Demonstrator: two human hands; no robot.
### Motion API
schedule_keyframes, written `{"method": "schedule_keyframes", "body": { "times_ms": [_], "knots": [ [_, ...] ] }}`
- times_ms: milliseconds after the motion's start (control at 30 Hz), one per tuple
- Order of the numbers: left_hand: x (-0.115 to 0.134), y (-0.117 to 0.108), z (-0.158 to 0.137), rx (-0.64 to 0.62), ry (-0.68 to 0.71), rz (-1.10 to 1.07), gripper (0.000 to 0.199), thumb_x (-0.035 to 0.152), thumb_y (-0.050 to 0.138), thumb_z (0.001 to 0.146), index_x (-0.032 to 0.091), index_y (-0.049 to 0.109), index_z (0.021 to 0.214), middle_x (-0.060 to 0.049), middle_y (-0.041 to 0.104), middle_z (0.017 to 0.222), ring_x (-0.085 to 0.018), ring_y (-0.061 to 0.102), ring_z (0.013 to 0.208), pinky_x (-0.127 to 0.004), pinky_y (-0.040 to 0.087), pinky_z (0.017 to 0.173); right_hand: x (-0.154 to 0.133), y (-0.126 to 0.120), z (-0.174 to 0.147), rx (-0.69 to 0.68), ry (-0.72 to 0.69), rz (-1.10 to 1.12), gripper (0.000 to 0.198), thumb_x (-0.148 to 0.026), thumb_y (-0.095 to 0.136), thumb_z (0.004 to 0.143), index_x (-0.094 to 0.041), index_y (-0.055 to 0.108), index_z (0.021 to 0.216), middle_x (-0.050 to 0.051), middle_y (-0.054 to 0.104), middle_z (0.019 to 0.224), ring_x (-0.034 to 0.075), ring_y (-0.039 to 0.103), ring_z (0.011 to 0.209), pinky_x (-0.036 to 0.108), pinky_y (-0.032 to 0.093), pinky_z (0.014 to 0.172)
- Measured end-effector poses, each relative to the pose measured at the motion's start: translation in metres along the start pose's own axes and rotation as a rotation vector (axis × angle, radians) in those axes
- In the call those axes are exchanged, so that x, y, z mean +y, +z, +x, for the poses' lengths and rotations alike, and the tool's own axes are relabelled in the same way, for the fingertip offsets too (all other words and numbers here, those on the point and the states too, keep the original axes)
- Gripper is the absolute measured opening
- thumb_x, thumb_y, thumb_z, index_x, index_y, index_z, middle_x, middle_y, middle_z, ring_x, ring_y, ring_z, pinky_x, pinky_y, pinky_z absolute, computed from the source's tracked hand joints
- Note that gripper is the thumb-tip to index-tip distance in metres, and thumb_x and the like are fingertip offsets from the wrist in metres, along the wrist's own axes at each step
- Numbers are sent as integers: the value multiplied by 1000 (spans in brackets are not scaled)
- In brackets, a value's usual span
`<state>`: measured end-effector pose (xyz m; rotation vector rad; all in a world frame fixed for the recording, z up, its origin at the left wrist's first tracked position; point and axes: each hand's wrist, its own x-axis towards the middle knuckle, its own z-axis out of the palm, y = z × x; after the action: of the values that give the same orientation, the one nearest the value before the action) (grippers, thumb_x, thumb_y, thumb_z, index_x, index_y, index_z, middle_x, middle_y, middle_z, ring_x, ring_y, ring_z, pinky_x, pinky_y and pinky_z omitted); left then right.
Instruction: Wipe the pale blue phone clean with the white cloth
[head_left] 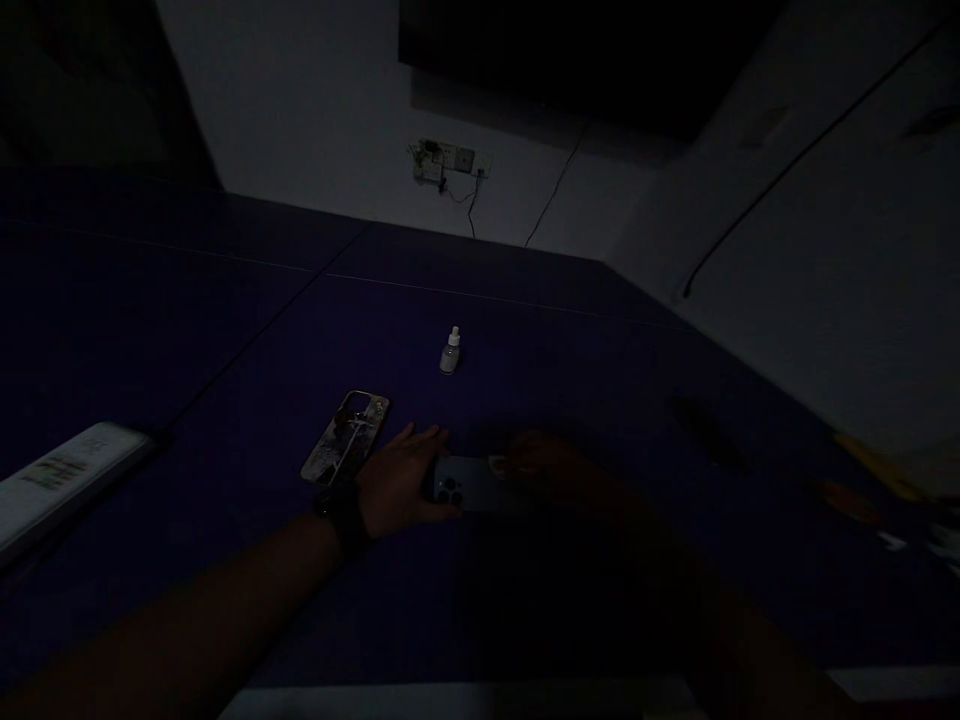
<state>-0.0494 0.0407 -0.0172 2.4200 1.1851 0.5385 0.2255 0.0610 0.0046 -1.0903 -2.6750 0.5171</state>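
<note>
Head view — left hand clasping phone, right hand pinching pad, white-block label unreadable

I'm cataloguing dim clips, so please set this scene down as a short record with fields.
Left hand: around the camera end of the phone
Right hand: over the phone, small pale item at it; grip too dark to tell
Phone: back up
Phone case: beside left hand
Dropper bottle: upright, beyond phone
Light: very dim
</note>
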Motion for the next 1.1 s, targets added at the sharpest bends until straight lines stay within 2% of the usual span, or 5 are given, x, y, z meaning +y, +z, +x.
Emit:
{"method": "schedule_keyframes", "body": {
  "times_ms": [100, 200, 533, 867, 1100],
  "knots": [
    [0, 0, 1, 1, 2, -20, 68, 53, 82, 66, 20, 57, 119, -15, 51, 146, -31, 42, 140, -53, 21, 120, 15, -14, -33, -4, 147, 65, 37, -44, 45, 101, -23, 75, 100, 7, 67, 97, 18, 63, 86, 31, 49, 75],
    [0, 0, 2, -7, 2, -24, 65, 51, 83, 64, 20, 58, 115, -15, 52, 146, -30, 43, 139, -53, 22, 120, 15, -13, -32, -9, 162, 82, 38, -43, 42, 102, -22, 75, 97, 6, 67, 94, 17, 63, 82, 31, 49, 73],
    [-3, 3, 0, -7, 10, 30, 82, 52, 80, 68, 19, 47, 134, -16, 50, 146, -31, 42, 140, -51, 22, 120, -35, 27, 69, -19, -253, -58, 18, -18, 57, 93, -19, 74, 98, 9, 70, 106, 20, 63, 96, 35, 47, 89],
    [-2, 2, 1, 0, 7, -6, 68, 53, 81, 66, 20, 55, 120, -15, 50, 146, -31, 42, 140, -53, 22, 120, 20, -13, -24, -13, 52, -1, 32, -33, 44, 101, -25, 73, 108, 8, 69, 104, 19, 64, 92, 34, 50, 81],
    [-4, 3, 0, -5, 13, 27, 76, 53, 81, 67, 19, 51, 128, -17, 49, 147, -32, 42, 140, -53, 23, 119, -24, 23, 54, -13, -193, -49, 18, -23, 57, 94, -19, 74, 96, 9, 70, 99, 20, 64, 92, 35, 49, 85]
  ]
}}
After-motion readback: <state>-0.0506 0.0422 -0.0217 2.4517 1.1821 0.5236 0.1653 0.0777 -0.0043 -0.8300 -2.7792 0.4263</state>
